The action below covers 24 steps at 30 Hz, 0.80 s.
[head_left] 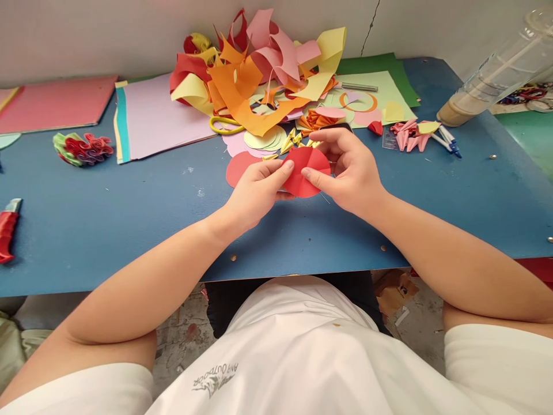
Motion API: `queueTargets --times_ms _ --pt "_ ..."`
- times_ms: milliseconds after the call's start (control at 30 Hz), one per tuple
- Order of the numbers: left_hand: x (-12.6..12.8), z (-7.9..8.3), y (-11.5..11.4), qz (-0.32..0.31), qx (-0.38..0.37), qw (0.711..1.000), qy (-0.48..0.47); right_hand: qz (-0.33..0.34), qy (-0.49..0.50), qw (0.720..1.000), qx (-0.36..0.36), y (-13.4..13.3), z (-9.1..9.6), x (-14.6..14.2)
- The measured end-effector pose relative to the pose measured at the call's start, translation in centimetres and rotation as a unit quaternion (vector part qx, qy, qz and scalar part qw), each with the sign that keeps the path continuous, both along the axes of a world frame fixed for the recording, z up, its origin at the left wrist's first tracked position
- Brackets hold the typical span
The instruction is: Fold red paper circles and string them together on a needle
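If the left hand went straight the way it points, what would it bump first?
Probably the right hand, across the creased red paper circle that the left hand also holds, though depth is unclear.

Left hand [253, 195] with fingers [284, 196] partly hidden behind red paper circle [298, 178], yellow handle [225, 131] partly covered by paper scraps [235, 95], red knife [7, 233] cut off at left edge, clear cup [486, 83] at right

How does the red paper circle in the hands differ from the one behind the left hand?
The held circle is gripped by the left hand and right hand; the other circle lies on the table. The held circle shows crease lines, while the visible part of the other circle shows none. The held circle looks deeper red than the other circle. Both are reddish with rounded edges.
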<state>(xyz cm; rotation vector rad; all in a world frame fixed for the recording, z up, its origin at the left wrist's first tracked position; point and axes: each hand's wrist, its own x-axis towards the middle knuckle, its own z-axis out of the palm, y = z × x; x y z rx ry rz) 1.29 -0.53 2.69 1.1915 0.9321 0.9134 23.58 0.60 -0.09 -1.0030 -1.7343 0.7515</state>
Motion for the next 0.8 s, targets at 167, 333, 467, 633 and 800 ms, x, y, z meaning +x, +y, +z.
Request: queueTargets --times_ms 167,333,467,633,800 --pt "-0.2 0.1 0.2 0.032 -0.03 0.999 -0.023 0.016 0.021 1.0 -0.011 0.0 -0.2 -0.3" --pt "-0.1 -0.2 0.5 0.048 -0.045 0.997 -0.036 0.015 -0.034 0.999 0.02 -0.4 0.4 -0.4" --pt "0.0 -0.3 0.5 0.055 -0.025 0.997 -0.039 0.029 -0.061 0.997 0.046 -0.7 1.1 -0.3" --pt "0.0 -0.3 0.2 0.07 0.067 0.995 -0.003 0.049 -0.012 0.998 -0.027 -1.0 1.5 -0.4" --pt "0.0 -0.3 0.0 0.089 0.065 0.994 0.006 0.035 -0.026 0.999 -0.01 -1.1 1.3 -0.6"
